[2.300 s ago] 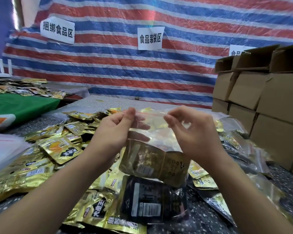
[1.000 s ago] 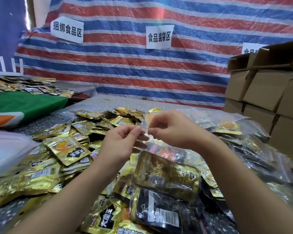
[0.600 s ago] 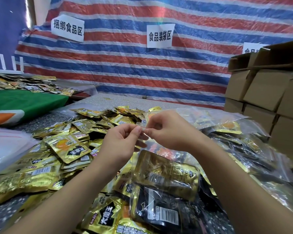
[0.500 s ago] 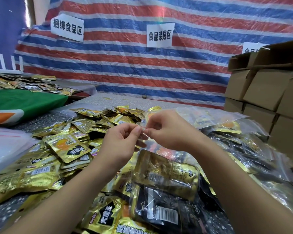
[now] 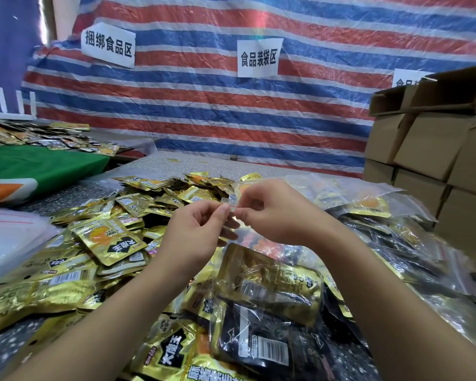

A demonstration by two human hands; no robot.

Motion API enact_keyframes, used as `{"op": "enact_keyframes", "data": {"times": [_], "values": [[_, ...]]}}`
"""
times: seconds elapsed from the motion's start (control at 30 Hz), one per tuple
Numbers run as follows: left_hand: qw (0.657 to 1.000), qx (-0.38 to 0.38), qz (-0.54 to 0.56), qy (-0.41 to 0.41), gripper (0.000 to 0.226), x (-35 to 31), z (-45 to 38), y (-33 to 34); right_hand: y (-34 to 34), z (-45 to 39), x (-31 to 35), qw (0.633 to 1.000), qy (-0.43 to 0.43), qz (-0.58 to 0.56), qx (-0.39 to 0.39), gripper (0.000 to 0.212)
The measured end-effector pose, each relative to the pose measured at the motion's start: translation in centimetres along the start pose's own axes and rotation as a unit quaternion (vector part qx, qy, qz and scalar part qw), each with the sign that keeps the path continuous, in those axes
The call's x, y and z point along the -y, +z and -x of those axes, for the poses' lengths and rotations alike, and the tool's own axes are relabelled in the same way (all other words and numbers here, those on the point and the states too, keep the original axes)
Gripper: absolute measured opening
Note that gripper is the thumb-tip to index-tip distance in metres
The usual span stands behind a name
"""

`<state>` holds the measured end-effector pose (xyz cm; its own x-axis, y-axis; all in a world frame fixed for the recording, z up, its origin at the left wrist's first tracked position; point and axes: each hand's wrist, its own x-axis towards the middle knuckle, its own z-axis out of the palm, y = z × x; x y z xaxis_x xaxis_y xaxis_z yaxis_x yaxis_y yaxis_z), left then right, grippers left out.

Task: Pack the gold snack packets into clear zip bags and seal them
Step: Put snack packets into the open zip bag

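Both hands have closed in since 2.3 s ago: they were spread apart along the bag top, now they meet at one spot of the zip strip. Almost no shift over the last half second.

Left hand (image 5: 194,232) pinches the top edge of the clear zip bag (image 5: 261,292) between thumb and forefinger, other fingers curled loosely. Right hand (image 5: 272,213) pinches the same edge just beside it, fingertips of the two hands touching or nearly so. Cannot tell whether the zip is fully closed along its length.

Bag hangs below the hands, above the table. Inside it: a gold snack packet (image 5: 270,281) up top, tilted, and a dark packet with a barcode label (image 5: 259,347) beneath it. Exact count inside is not readable through the glare.

Loose gold packets (image 5: 105,240) are heaped on the speckled table (image 5: 66,196) left of and behind the hands; more lie under the hanging bag at the near edge. Filled clear bags (image 5: 368,210) are piled to the right, reaching toward the stacked cardboard boxes (image 5: 429,149).

Far left: a green-covered surface (image 5: 39,166) with more packets (image 5: 39,136) scattered at its back. White plastic sheet (image 5: 8,235) at the left edge.

Backdrop is a red-blue-white striped tarp (image 5: 231,111) with white paper signs (image 5: 259,59) taped on.
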<state>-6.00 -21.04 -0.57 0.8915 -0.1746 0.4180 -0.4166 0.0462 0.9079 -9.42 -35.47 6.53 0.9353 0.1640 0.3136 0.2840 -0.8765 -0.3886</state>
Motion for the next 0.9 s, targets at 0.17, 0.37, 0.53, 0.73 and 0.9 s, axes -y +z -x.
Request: {"op": "enact_keyframes", "data": {"times": [0.17, 0.37, 0.53, 0.73, 0.9], "values": [[1.000, 0.003, 0.002, 0.000, 0.021, -0.15, 0.03, 0.01, -0.04, 0.05, -0.04, 1.000, -0.003, 0.001, 0.004, 0.020], [0.999, -0.010, -0.030, 0.033, 0.021, 0.19, 0.11, 0.06, 0.47, -0.09, -0.07, 1.000, -0.011, 0.014, -0.018, 0.019], [0.996, -0.031, -0.059, 0.062, 0.022, 0.49, 0.12, 0.15, 0.70, -0.17, 0.05, 1.000, 0.003, 0.000, -0.027, 0.025], [0.997, -0.024, -0.038, 0.060, 0.023, 0.51, 0.02, 0.04, 0.49, 0.12, 0.32, 1.000, -0.011, -0.011, -0.026, 0.017], [0.998, -0.022, -0.027, 0.055, 0.021, 0.63, 0.03, 0.11, 0.56, -0.05, 0.32, 0.999, -0.004, -0.002, -0.036, 0.023]]}}
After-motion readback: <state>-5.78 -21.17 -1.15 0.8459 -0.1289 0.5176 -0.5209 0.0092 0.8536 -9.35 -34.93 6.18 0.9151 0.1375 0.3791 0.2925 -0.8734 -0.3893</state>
